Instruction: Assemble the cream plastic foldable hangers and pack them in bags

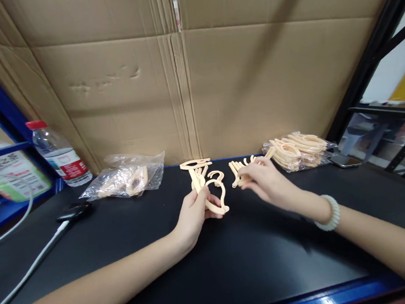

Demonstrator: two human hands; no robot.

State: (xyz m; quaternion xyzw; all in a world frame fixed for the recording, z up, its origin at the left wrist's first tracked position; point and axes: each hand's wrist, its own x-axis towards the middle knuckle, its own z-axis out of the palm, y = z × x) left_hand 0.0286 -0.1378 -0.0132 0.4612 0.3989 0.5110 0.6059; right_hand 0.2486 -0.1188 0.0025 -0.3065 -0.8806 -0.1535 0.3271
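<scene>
My left hand (pixel 197 211) is closed around a cream plastic folding hanger (pixel 212 205), lifted above the dark table with its hook pointing up and its arms bent into a loop. Just behind it, more cream hangers (pixel 195 164) lie against the cardboard. My right hand (pixel 267 182), wearing a pale coiled band on the wrist, is over a row of cream hanger pieces (pixel 236 171). Its fingers are bent and pressed together at the row's near end, slightly blurred. Whether a piece is between them is hidden.
A clear bag of cream hangers (pixel 294 151) lies at the back right, beside a phone (pixel 345 160). Another clear bag (pixel 130 175) holds a few pieces at the back left. A red-capped bottle (pixel 61 157) and a black device (pixel 74 211) with a white cable are on the left.
</scene>
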